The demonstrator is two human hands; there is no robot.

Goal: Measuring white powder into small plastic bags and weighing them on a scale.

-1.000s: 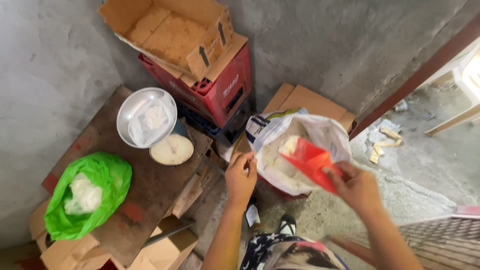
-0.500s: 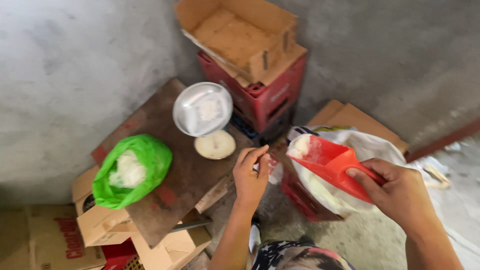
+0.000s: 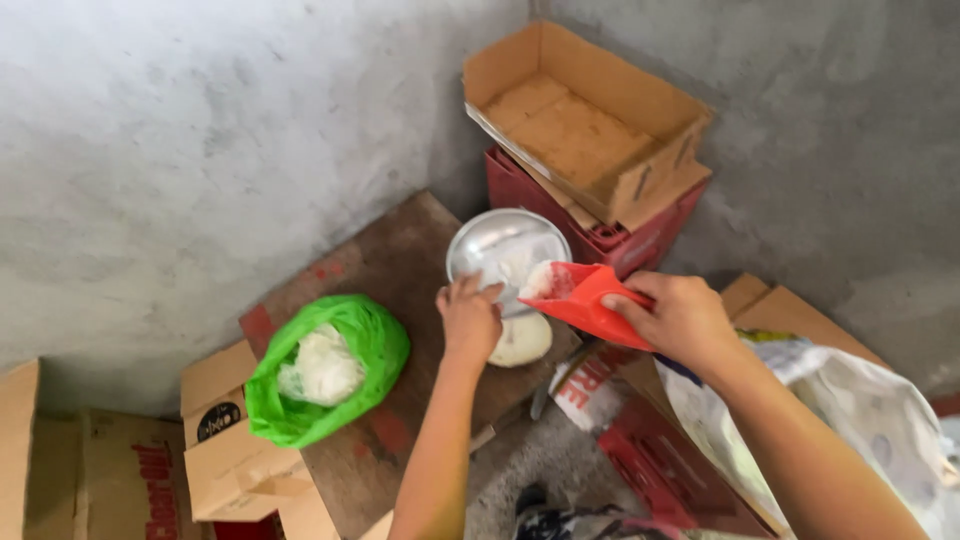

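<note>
**Scooping white powder into a metal bowl**

So the right hand (image 3: 680, 318) has a firm grip on a red scoop (image 3: 585, 298), tilted with its mouth over the metal bowl (image 3: 507, 252), white powder sitting at the tip. The left hand (image 3: 468, 318) rests its fingers on the near rim of that bowl, steadying it, not wrapped around anything. The bowl sits at the far end of a worn wooden worktop (image 3: 390, 270), and there's a round white lump (image 3: 521, 341) just near of it. To the left, a green bag (image 3: 340, 370) lies open with white stuff inside. Behind the bowl, an open cardboard box (image 3: 585, 125) sits on a red crate (image 3: 640, 240). A white sack (image 3: 860, 420) is off to the right.
</note>
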